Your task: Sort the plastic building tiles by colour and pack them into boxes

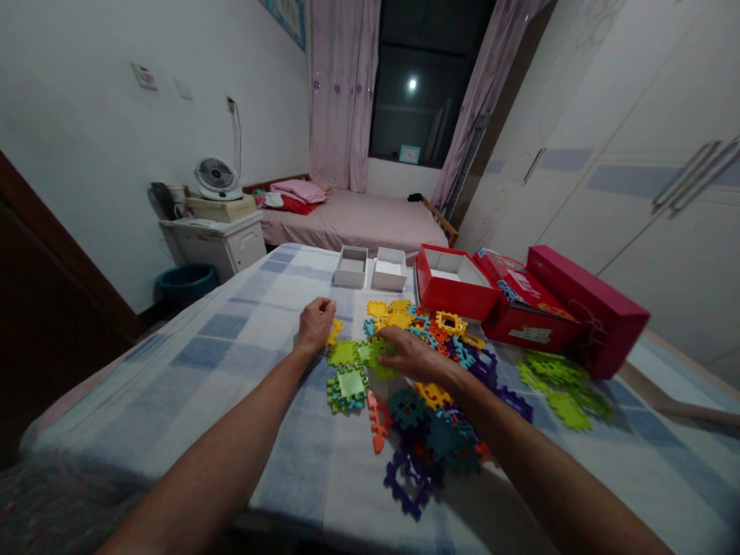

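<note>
My left hand (316, 324) rests on the tablecloth with its fingers curled closed; whatever may be inside them is hidden. A yellow notched piece (334, 332) lies right beside its fingers. My right hand (412, 353) reaches over the pile, thumb and fingers on a light green interlocking plastic tile (380, 362), which they partly cover. Left of that tile lies another green tile (343, 353), and closer to me a stack of green and teal tiles (348, 384). An orange-red notched strip (378, 422) lies close by. Yellow tiles (398, 314) sit beyond my right hand.
Dark purple tiles (412, 479) and teal tiles (451, 443) spread under my right forearm. Farther right lies a lime green heap (563, 385). Two small white boxes (351, 281), an open red box (456, 299) and more red boxes (532, 316) stand along the back.
</note>
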Tool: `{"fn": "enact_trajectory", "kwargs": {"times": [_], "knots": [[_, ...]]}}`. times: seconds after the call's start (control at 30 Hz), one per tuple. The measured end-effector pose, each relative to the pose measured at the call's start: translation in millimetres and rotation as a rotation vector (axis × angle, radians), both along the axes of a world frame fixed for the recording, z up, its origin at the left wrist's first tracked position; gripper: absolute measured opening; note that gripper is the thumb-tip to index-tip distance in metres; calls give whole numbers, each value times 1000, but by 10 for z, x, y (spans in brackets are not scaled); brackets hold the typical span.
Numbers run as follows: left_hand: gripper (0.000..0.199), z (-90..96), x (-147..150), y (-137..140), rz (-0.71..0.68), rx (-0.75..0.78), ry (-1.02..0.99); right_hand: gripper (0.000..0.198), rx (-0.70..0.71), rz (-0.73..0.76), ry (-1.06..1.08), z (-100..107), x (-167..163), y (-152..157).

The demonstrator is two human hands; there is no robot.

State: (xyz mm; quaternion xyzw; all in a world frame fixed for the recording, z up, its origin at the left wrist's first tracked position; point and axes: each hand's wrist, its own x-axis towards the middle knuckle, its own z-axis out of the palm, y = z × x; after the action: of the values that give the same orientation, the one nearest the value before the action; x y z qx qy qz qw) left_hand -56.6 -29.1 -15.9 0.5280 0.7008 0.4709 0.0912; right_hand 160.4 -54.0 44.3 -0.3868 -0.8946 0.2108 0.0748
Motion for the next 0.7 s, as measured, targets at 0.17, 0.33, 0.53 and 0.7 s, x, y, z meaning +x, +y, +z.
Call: {"fn": "enact_trajectory", "kwargs": {"times": [0.17,0.33,0.53,0.7], "knots": [[31,-30,-28,37,32,32,-147,43,52,93,-104,-14,-211,80],[29,-44,-13,52,50,61,-235,42,101,43,-268,70,-257,47],[33,-40,-52,76,136,93,-350,28,72,-30,-179,92,-194,-25],[34,-62,-73,111,181,118,-408,15,57,-65,-83,238,-350,42]]}}
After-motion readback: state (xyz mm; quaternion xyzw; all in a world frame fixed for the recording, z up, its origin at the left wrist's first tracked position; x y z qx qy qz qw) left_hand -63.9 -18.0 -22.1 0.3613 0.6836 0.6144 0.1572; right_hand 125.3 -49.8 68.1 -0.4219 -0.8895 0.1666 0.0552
